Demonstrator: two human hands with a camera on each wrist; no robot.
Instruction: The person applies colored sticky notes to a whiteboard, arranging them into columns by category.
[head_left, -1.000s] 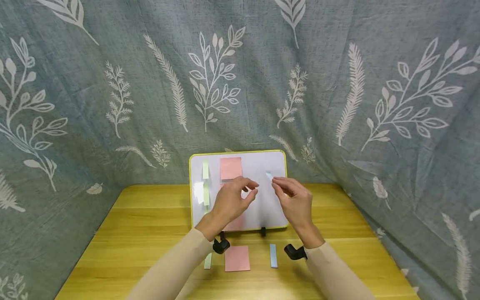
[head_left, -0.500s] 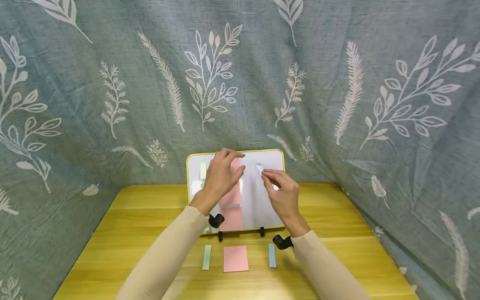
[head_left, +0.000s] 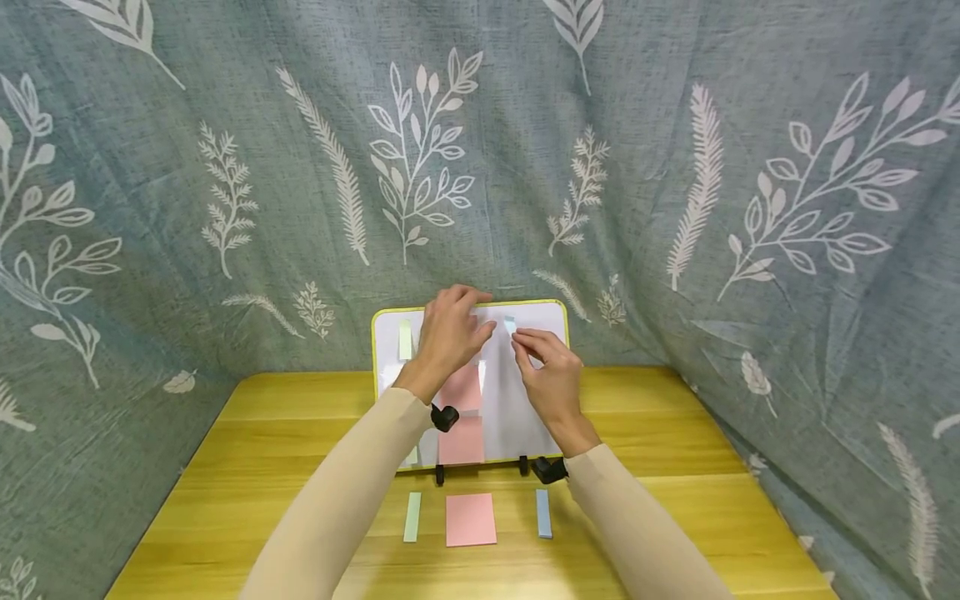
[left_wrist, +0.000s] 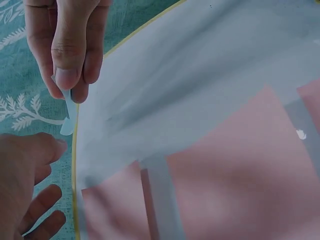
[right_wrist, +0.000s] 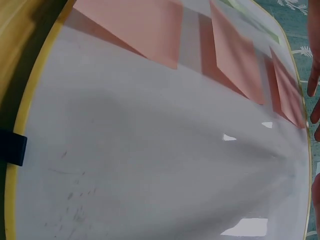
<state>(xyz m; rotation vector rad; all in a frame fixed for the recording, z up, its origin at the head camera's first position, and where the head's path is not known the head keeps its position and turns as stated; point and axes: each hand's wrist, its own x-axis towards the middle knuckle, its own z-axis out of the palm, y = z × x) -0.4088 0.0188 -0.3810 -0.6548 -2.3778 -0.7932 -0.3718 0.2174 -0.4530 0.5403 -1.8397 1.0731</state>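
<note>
My right hand (head_left: 551, 375) pinches a small pale blue sticky strip (head_left: 510, 323) between thumb and fingertips, in front of the upper right part of a whiteboard (head_left: 517, 408). The strip's free end bends in the left wrist view, where the strip (left_wrist: 69, 112) hangs below the right hand (left_wrist: 70, 45). My left hand (head_left: 448, 333) is just left of it at the board's top edge, holding nothing, thumb and fingers apart. It hides part of the top pink note. Lower pink sticky notes (head_left: 461, 440) and a pale green strip (head_left: 406, 339) are stuck on the board.
On the wooden table (head_left: 300, 433) before the board lie a green strip pad (head_left: 412, 517), a pink square note pad (head_left: 471, 520) and a blue strip pad (head_left: 543, 512). Black feet (head_left: 523, 465) support the board. A leaf-patterned curtain (head_left: 510, 192) hangs behind.
My right hand has moved left and up with the blue strip, towards the board's top. The left hand has risen from mid-board to the top edge.
</note>
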